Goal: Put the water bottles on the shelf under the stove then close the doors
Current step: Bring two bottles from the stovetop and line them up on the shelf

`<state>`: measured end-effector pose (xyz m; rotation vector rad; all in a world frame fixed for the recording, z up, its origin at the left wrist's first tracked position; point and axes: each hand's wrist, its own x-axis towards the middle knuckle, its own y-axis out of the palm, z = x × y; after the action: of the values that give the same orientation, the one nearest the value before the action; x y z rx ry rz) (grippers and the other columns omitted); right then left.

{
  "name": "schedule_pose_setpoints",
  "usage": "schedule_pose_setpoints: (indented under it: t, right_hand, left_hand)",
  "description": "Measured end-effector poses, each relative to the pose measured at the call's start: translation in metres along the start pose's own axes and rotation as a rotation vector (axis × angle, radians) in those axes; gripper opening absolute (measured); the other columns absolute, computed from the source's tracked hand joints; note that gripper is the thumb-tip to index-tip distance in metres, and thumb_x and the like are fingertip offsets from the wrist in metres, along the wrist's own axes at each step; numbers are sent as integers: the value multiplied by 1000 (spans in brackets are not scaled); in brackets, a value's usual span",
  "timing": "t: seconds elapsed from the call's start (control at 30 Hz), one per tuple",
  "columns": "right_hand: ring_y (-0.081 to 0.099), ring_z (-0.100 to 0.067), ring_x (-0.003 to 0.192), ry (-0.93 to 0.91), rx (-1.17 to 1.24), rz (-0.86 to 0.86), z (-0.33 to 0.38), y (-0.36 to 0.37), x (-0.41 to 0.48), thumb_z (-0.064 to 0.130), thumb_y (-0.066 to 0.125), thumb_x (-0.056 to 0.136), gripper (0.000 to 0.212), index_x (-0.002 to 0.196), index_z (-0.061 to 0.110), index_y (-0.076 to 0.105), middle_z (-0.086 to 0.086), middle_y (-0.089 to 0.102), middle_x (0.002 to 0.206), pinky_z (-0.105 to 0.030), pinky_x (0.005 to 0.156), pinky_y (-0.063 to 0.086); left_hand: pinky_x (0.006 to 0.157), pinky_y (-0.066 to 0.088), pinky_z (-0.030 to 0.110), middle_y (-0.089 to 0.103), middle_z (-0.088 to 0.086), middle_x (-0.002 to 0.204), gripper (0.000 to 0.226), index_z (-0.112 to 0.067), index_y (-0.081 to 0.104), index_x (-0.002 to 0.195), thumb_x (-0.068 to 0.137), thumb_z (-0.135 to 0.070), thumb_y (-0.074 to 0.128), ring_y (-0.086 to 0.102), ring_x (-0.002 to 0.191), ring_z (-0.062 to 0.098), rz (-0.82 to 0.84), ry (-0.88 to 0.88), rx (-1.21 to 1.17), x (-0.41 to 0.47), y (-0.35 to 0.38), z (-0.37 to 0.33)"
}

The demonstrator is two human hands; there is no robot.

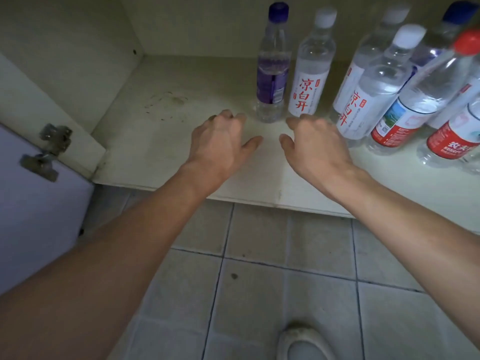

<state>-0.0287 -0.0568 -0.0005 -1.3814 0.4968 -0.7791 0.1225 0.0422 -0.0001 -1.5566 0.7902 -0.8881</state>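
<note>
The left hand (220, 141) and right hand (314, 144) hovered side by side over the cabinet shelf (155, 141), fingers loosely curled, holding nothing. The water bottles (374, 100) stood upright on the shelf, the purple-labelled bottle (272, 74) just beyond the fingertips. The left door (39, 216) stood open.

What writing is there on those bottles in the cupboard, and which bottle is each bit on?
"凉白开", in red: white-label bottle beside the purple one.
"凉白开", again in red: second white-label bottle, further right.
"农夫" and "NONG", both cut off: red-label bottle at the right edge.
Purple-label bottle: print too blurred to read.
Red-and-white-label bottle: small print and code square too small to read.
</note>
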Motion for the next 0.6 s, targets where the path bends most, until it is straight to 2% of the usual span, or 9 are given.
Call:
schedule_pose_setpoints:
  t: [0.17, 0.3, 0.4, 0.47, 0.6]
  right_hand:
    - [65, -45, 113, -17, -12, 113, 26, -58, -40, 18, 55, 104, 31, 130, 10, 69, -21, 68, 121, -46, 87, 52]
    - [65, -44, 112, 1, -4, 183, 48, -138, -73, 6, 54, 100, 35, 131, 11, 68, -18, 66, 120, -44, 87, 53]
    - [66, -43, 110, 5, 2, 234, 68, -207, -101, 6, 55, 100, 26, 121, 10, 70, -17, 67, 115, -43, 85, 53]
    - [66, -42, 107, 4, 19, 239, 82, -255, -121, 8, 56, 101, 20, 114, 10, 70, -16, 67, 110, -42, 82, 52]
    - [66, -38, 110, 0, 16, 264, 112, -350, -162, 13, 59, 102, 15, 114, 14, 68, -11, 67, 113, -39, 84, 52]
  left_hand:
    - [85, 51, 43, 68, 13, 125, 59, -15, 67, 136, 106, -65, 55, 67, 114, 38, 98, -65, 43, -50, -52, 2]
    - [78, 46, 40, 69, 11, 124, 58, -18, 67, 132, 108, -67, 49, 68, 114, 36, 172, -74, 103, -88, -128, -5]
    - [78, 46, 40, 70, 10, 127, 59, -19, 64, 137, 108, -67, 48, 68, 118, 36, 204, -78, 107, -118, -201, -15]
    - [75, 43, 41, 69, 9, 126, 58, -19, 64, 133, 108, -68, 48, 68, 118, 37, 219, -86, 90, -139, -254, -24]
    - [74, 45, 40, 67, 10, 124, 58, -16, 62, 130, 108, -68, 48, 66, 120, 35, 235, -96, 88, -181, -361, -39]
